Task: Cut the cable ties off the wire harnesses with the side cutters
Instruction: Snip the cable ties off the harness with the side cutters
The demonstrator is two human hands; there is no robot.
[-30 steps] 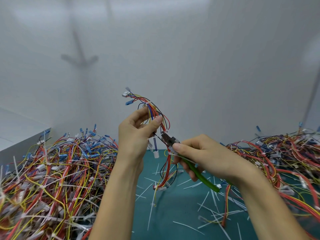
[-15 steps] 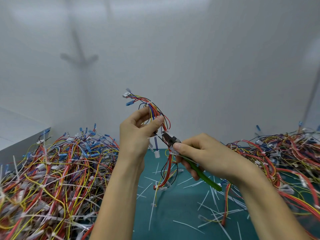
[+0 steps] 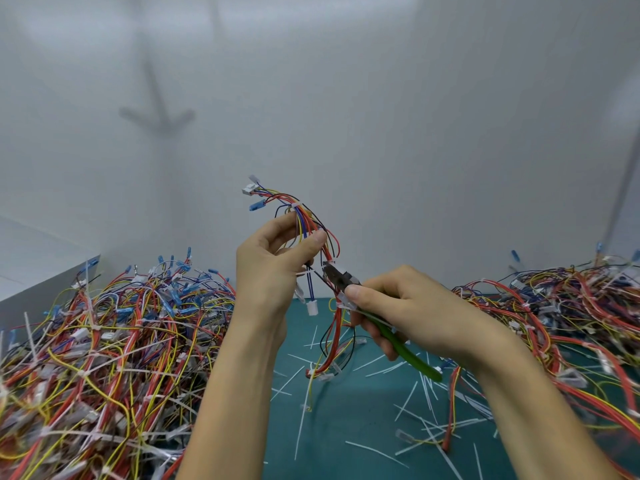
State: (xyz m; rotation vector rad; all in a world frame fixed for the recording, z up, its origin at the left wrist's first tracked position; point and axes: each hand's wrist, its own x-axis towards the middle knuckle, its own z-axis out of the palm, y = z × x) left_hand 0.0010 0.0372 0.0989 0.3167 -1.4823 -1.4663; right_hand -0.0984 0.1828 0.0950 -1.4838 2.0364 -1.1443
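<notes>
My left hand (image 3: pixel 273 268) holds a wire harness (image 3: pixel 304 223) upright in mid-air, thumb and fingers pinching its red, yellow, blue and black wires. White and blue connectors stick out at its top, and a white cable tie (image 3: pixel 296 205) wraps the bundle just above my fingers. The harness's lower end hangs down to the teal mat. My right hand (image 3: pixel 405 310) grips green-handled side cutters (image 3: pixel 398 344). Their dark jaws (image 3: pixel 334 271) sit against the harness just below my left thumb, at another white tie.
A large heap of tied harnesses (image 3: pixel 104 348) fills the left side, and a second heap (image 3: pixel 561 313) lies at the right. Cut white tie pieces (image 3: pixel 412 396) litter the teal mat (image 3: pixel 346 427) between them. A white wall stands close behind.
Both hands and the harness have barely shifted. The cutter jaws stay at the same spot on the harness below my left thumb.
</notes>
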